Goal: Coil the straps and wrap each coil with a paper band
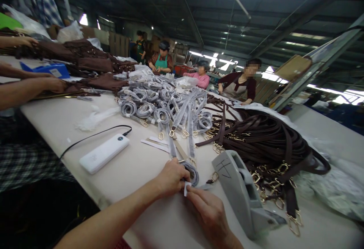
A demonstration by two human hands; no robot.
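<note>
My left hand (pixel 172 177) is closed around a rolled strap (pixel 193 174) in clear plastic wrap, low over the table. My right hand (pixel 209 207) pinches a small white strip (pixel 186 188) against the near side of that roll. A gold clasp (pixel 215 177) on a strap end lies just right of the roll. To the right of my hands stands a grey tape dispenser (pixel 239 192) with a mark written on its side. Loose white and tan paper strips (pixel 156 144) lie beyond my left hand, beside wrapped strap lengths (pixel 191 131).
A heap of rolled, wrapped straps (pixel 150 99) covers the table's middle. Brown straps (pixel 264 139) with gold clasps are piled right. A white power bank (pixel 105 154) with a black cable lies left. Another person's hand (pixel 55 84) touches brown fabric (pixel 99 82); other people work farther back.
</note>
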